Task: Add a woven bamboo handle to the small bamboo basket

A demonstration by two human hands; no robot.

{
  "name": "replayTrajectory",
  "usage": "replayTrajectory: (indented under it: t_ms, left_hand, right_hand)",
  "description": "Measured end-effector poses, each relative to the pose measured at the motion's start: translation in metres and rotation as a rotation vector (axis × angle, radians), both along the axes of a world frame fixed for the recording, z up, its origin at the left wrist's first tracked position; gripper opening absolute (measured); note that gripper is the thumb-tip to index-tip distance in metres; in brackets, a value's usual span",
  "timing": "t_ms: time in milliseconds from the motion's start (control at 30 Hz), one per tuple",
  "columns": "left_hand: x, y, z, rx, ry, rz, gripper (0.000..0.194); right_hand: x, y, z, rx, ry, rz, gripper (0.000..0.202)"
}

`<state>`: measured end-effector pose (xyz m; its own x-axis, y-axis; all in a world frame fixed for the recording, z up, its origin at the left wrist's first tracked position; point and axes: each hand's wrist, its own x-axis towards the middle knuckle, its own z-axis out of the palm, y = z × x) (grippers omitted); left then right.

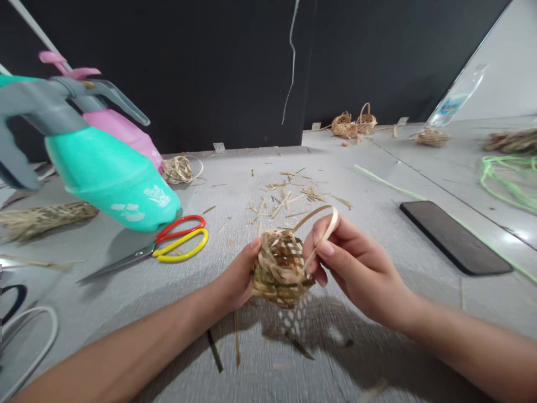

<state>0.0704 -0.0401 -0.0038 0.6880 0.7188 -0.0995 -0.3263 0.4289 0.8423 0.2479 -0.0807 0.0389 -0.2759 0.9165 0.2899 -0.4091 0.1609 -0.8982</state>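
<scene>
A small woven basket (279,274) of flat plant strips is tilted just above the grey surface, its open weave facing up and to the right. My left hand (243,274) grips the basket's left side, thumb near the rim and the other fingers mostly hidden behind it. A pale curved strip (333,221) arches up from the basket's rim like a handle. Between thumb and fingers, my right hand (352,260) pinches this strip at the basket's right edge.
Red-and-yellow-handled scissors (180,240) lie left, beside a toppled-looking turquoise spray bottle (121,179). Cut strip scraps (285,201) are scattered ahead. A black phone (455,238) rests right, near green twine (509,179). Finished-looking small baskets (366,120) stand by the dark panel.
</scene>
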Motion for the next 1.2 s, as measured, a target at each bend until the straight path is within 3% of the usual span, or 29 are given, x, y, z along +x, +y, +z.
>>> replayTrajectory:
  t_ms: [200, 400, 867, 1200]
  left_hand:
    - [-0.004, 0.001, 0.003, 0.174, -0.029, 0.048, 0.071]
    - [-0.007, -0.003, 0.003, 0.23, -0.005, 0.108, 0.077]
    - [-0.004, -0.002, 0.003, 0.245, 0.022, 0.113, 0.072]
    - [0.004, 0.002, 0.005, 0.084, 0.076, 0.182, 0.058]
  right_hand:
    - [0.003, -0.012, 0.005, 0.145, -0.111, 0.058, 0.012]
    - [0.005, -0.016, 0.008, 0.21, -0.237, 0.107, 0.01]
    - [0.005, -0.013, 0.006, 0.173, -0.267, 0.142, 0.011]
    - [0.001, 0.0, -0.006, 0.145, -0.421, -0.107, 0.012]
